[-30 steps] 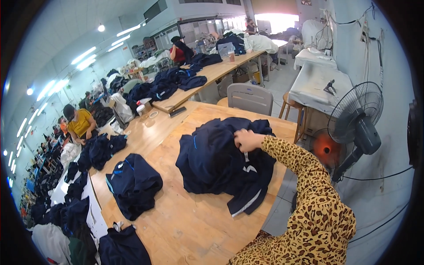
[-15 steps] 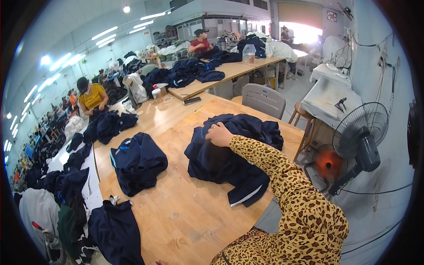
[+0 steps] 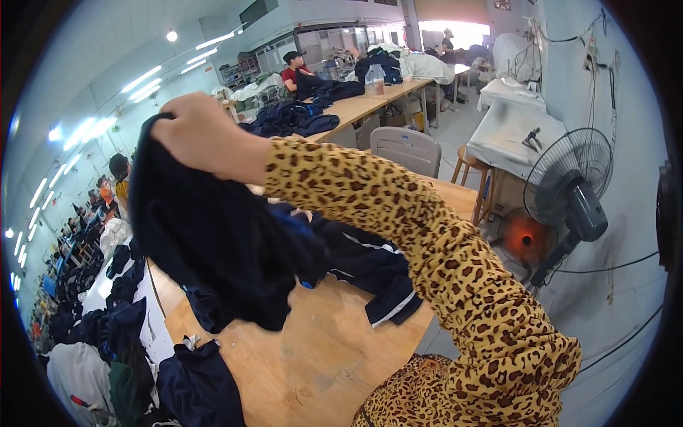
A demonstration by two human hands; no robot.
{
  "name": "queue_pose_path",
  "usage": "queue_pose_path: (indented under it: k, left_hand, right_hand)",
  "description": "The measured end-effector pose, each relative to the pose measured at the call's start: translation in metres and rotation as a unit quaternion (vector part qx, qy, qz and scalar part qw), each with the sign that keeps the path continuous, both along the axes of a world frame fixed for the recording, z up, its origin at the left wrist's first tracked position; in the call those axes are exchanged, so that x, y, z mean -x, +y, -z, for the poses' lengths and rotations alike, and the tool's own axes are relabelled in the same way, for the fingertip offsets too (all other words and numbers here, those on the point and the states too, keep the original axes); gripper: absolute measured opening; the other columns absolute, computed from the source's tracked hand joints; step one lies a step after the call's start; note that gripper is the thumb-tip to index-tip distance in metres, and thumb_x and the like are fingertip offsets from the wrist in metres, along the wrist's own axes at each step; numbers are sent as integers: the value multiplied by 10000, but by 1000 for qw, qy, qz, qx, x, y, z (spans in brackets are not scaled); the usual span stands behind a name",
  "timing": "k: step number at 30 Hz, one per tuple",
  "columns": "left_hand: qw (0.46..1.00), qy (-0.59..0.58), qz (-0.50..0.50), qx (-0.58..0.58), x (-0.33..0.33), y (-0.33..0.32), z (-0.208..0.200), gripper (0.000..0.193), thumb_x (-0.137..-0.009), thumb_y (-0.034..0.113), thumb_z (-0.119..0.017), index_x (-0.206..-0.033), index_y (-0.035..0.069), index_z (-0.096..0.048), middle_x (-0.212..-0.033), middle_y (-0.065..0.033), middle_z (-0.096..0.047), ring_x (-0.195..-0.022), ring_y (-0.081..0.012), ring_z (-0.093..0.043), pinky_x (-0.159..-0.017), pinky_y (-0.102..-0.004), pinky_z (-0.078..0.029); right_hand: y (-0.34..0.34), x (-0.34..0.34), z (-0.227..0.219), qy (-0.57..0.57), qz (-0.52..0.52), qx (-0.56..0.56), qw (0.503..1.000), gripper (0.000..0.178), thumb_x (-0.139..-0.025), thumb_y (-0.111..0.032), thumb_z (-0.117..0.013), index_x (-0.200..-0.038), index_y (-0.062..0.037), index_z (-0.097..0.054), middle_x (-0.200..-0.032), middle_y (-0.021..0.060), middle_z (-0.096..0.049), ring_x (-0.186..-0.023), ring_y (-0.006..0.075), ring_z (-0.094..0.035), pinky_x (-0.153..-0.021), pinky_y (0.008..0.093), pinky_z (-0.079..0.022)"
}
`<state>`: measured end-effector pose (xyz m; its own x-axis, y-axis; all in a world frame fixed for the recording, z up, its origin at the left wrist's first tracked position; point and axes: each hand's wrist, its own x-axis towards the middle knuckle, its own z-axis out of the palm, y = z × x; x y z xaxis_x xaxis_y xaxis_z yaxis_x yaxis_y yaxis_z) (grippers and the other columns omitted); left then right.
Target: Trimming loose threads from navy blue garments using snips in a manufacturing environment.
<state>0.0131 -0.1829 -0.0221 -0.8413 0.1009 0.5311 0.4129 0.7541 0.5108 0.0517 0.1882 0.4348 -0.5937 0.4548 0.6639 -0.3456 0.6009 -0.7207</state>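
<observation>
My right hand [image 3: 206,135], at the end of a leopard-print sleeve, is raised at the upper left and closed on a navy garment [image 3: 213,228]. The cloth hangs down from my fist in front of the table. Behind and to its right, another navy garment with white stripes [image 3: 380,274] lies on the wooden table [image 3: 320,356]; its left part is hidden by the held cloth. Part of a folded navy pile [image 3: 203,309] shows below the hanging cloth. My left hand is outside the picture.
At the right stand a dark floor fan [image 3: 576,185] and a smaller fan with an orange centre [image 3: 526,238]. A grey chair [image 3: 407,149] is beyond the table. Navy clothes [image 3: 199,384] drape at the lower left. A person in red [image 3: 292,75] sits at the far table.
My right hand has lifted a navy garment off the heap and carried it up and to the left. The heap is lower and shows white stripes. The view has shifted slightly.
</observation>
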Motion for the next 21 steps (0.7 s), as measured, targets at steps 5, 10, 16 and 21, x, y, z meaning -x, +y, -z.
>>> queue_pose_path:
  k: [5, 10, 16, 21]
  left_hand:
    - [986, 114, -4, -122, 0, 11, -34, 315, -912, 245, -518, -783, -28, -608, -799, -165, -617, -707, -292, -578, -611, -389, -470]
    - [949, 175, 36, -258, -15, 9, -115, 261, -907, 208, -558, -850, -33, -643, -816, -156, -631, -723, -266, -588, -660, -378, -493]
    - [961, 118, 97, -230, -9, 24, -115, 235, -890, 197, -571, -870, -29, -637, -829, -155, -629, -733, -272, -590, -662, -377, -493]
    - [961, 78, 161, -210, -7, 44, -122, 216, -872, 185, -584, -891, -25, -631, -843, -155, -627, -744, -278, -592, -664, -376, -493]
  right_hand:
    - [91, 104, 79, -41, 149, -340, 928, 169, -727, -176, -624, -804, -27, -644, -629, 116, -609, -655, 235, -639, -568, 357, -504]
    - [123, 52, 278, -256, 249, -361, 861, 163, -697, -141, -581, -774, -26, -667, -767, 189, -643, -707, 337, -632, -623, 437, -483]
    - [47, -21, 371, -412, 17, -398, 819, 398, -667, -337, -722, -969, -91, -641, -1052, 101, -553, -1080, 298, -470, -778, 427, -450]
    - [-1, -63, 397, -325, -94, -353, 872, 422, -685, -358, -729, -1010, -103, -645, -1089, 93, -529, -1121, 297, -409, -827, 411, -423]
